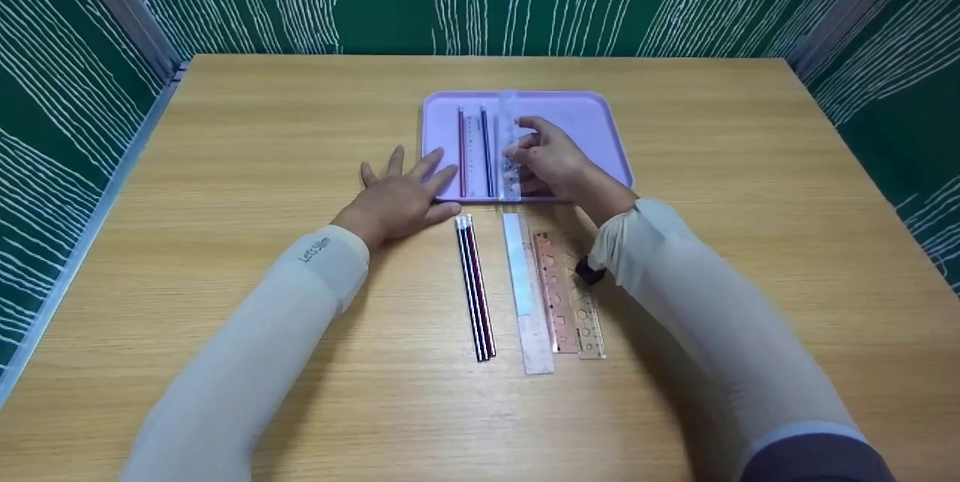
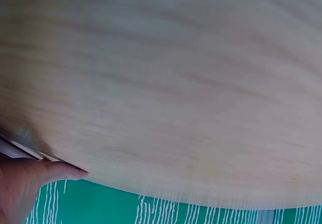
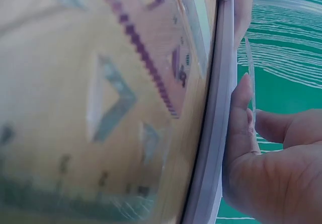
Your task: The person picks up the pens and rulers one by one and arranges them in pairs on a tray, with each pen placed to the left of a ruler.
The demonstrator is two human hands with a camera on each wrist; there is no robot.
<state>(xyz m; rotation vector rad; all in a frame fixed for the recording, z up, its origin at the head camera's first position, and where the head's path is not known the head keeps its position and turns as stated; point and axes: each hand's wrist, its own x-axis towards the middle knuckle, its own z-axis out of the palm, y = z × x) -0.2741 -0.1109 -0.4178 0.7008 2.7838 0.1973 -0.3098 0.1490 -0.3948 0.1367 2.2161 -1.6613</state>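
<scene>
My right hand [image 1: 555, 159] pinches a clear ruler [image 1: 508, 114] between thumb and fingers, over the middle of a purple tray [image 1: 577, 118]. Edge-on, that ruler [image 3: 251, 75] shows as a thin strip in the right wrist view. To its left in the tray lie a red pencil [image 1: 462, 152], another clear ruler [image 1: 472, 159] and a dark blue pencil [image 1: 487, 152], roughly parallel. Spread fingers of my left hand [image 1: 394, 200] rest at the tray's front left corner. In the left wrist view, only part of the left hand [image 2: 22, 186] shows.
In front of the tray, several striped pencils [image 1: 474, 287] lie together on the wooden table [image 1: 262, 137]. Right of them are a long clear ruler [image 1: 532, 317], a pink ruler [image 1: 556, 294] and a yellowish ruler [image 1: 589, 328] with cut-out shapes, partly below the right forearm.
</scene>
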